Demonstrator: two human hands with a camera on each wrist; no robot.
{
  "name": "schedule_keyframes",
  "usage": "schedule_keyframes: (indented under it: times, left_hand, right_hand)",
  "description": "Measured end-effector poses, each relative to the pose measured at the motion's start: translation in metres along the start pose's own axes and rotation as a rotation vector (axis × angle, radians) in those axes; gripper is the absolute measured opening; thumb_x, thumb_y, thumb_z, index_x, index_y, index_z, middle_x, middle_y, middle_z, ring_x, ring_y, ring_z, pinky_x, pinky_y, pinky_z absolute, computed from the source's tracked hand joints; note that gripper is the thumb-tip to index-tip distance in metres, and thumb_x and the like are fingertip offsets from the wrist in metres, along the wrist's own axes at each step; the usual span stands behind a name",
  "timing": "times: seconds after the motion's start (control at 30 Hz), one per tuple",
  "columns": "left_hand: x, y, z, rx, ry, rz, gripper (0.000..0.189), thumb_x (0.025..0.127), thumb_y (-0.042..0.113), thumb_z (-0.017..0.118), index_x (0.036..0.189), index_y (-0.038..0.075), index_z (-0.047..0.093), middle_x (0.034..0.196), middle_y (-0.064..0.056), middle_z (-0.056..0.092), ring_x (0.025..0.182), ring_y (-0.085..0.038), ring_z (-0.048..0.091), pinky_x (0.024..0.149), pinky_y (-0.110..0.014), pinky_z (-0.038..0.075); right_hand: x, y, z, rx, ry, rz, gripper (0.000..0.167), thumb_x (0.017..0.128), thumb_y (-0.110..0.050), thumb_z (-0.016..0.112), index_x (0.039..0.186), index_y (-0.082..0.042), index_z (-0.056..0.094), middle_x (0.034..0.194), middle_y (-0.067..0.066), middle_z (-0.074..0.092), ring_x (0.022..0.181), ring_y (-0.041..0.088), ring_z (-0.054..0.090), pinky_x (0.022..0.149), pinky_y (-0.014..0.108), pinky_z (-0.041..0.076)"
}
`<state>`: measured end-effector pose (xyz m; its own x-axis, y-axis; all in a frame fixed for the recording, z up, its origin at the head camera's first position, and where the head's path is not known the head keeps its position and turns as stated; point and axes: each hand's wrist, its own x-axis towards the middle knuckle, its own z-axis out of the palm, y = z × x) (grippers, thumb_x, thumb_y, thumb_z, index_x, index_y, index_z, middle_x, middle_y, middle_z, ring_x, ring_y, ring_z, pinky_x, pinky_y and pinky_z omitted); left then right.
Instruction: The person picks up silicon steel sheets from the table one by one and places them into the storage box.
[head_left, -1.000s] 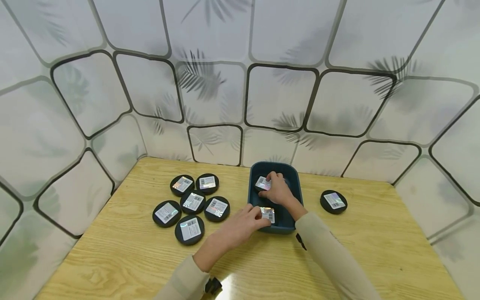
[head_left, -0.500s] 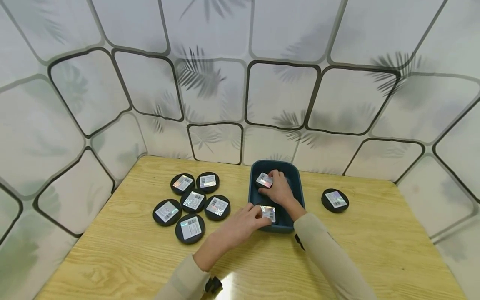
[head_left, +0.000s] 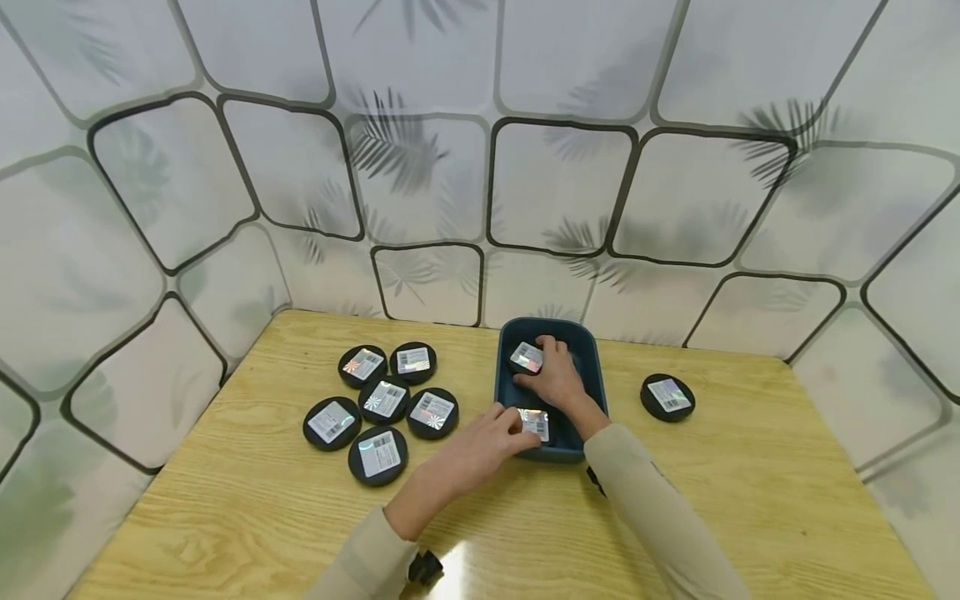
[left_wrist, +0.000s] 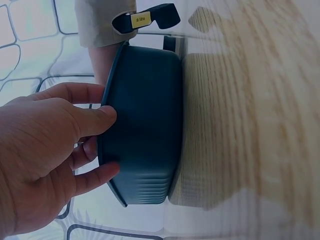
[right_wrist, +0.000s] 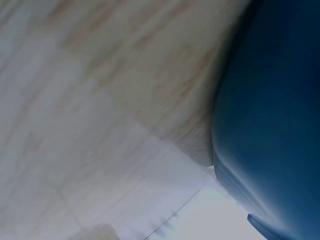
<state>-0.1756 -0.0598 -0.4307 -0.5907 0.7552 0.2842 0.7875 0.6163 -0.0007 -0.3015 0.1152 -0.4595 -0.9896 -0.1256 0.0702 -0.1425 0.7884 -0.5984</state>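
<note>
A dark blue plastic bin (head_left: 596, 375) stands on the table, with two flat black round discs in it, each bearing a silvery barcode label. My right hand (head_left: 558, 379) reaches inside and holds the far disc (head_left: 527, 358) by its right side, between thumb and fingers. The near disc (head_left: 534, 425) is partly hidden by my left hand (head_left: 480, 446), which lies over the bin's near left corner. In the left wrist view, the left thumb presses the outside wall while the index fingertip disappears behind the rim. The right wrist view shows only the bin's outer wall (right_wrist: 270, 125).
Left of the bin, several matching labelled discs (head_left: 384, 400) lie in a cluster on the wooden table (head_left: 225, 517). One more disc (head_left: 667, 397) lies to the right. A patterned fabric wall (head_left: 427, 283) rises behind the table's back edge.
My right fingers have shifted slightly to the right on the far disc, and more of its label shows. The left hand and the near disc stay where they were.
</note>
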Motion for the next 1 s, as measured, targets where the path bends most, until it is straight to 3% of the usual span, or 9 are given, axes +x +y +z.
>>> schedule_keyframes:
  times: [0.33,1.0]
  left_hand:
    - [0.0,0.0,-0.002,-0.015,-0.021,-0.016,0.032,0.097,0.008,0.061,0.121,0.028,0.068,0.101,0.001,0.054,0.09,-0.015,0.046,0.075,-0.025,0.044]
    - [-0.001,0.001,-0.001,-0.029,-0.029,-0.017,0.031,0.098,0.009,0.06,0.121,0.029,0.067,0.1,0.001,0.053,0.089,-0.014,0.045,0.074,-0.025,0.042]
  right_hand:
    - [0.0,-0.003,-0.002,-0.003,-0.015,0.016,0.082,0.083,-0.031,0.08,0.145,-0.005,0.034,0.134,0.025,0.042,0.111,0.038,0.052,0.09,0.052,0.046]
    - [-0.003,-0.004,-0.024,0.138,-0.049,-0.037,0.082,0.087,-0.028,0.075,0.149,-0.001,0.029,0.145,0.032,0.027,0.117,0.045,0.051,0.097,0.055,0.043]
